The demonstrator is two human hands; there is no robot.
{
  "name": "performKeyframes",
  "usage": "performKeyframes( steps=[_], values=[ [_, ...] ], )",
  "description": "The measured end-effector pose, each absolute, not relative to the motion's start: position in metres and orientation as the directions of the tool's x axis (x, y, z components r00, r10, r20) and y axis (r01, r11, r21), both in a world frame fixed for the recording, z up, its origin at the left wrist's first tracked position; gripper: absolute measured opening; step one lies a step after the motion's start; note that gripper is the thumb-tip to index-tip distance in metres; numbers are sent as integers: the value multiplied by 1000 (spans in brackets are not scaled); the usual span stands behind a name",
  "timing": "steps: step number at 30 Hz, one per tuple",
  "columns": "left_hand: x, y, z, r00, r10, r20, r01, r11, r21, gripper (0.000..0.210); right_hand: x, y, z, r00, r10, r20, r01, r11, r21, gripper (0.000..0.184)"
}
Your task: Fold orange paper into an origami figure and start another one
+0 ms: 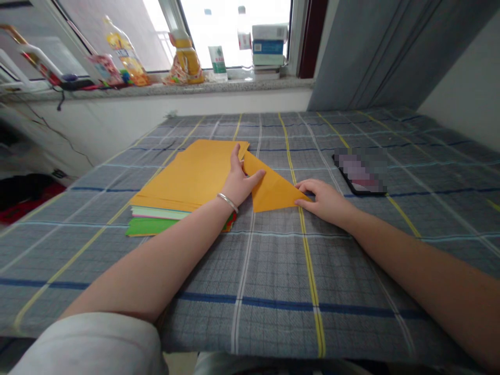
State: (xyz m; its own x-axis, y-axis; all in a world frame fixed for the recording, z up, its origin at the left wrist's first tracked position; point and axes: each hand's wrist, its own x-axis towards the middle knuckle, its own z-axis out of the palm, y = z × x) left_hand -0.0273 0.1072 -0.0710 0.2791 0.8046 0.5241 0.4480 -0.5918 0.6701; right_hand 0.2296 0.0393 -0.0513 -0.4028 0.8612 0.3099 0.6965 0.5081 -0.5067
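A folded orange sheet of paper (273,190), roughly triangular, lies on the checked cloth between my two hands. My left hand (241,177), with a silver bangle at the wrist, has its thumb on the sheet's left part. Its index finger points up and away; the other fingers are partly hidden. At the sheet's right corner, my right hand (318,199) pinches the paper between thumb and fingers. To the left, partly under my left forearm, is a stack of orange paper (191,174), with white and green sheets (150,226) showing at its near edge.
A phone (359,174) with a blurred screen lies right of my right hand. The checked cloth (273,271) covers the surface. Behind, a windowsill (156,91) carries bottles, a tube (217,61) and stacked boxes (268,47). A grey curtain (375,57) hangs at the right.
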Motion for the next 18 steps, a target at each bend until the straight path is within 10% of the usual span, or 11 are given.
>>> performKeyframes(
  steps=[10,14,18],
  values=[
    [-8,77,-40,120,704,700,307,-697,648,71,235,35,-39,-122,903,412,889,284,-359,9],
    [-6,58,-30,415,585,696,302,-811,501,20,237,36,-38,68,952,298,882,82,-463,14],
    [-4,50,-26,701,382,603,161,-907,388,16,244,46,-48,-59,946,318,846,216,-487,21]
  ],
)
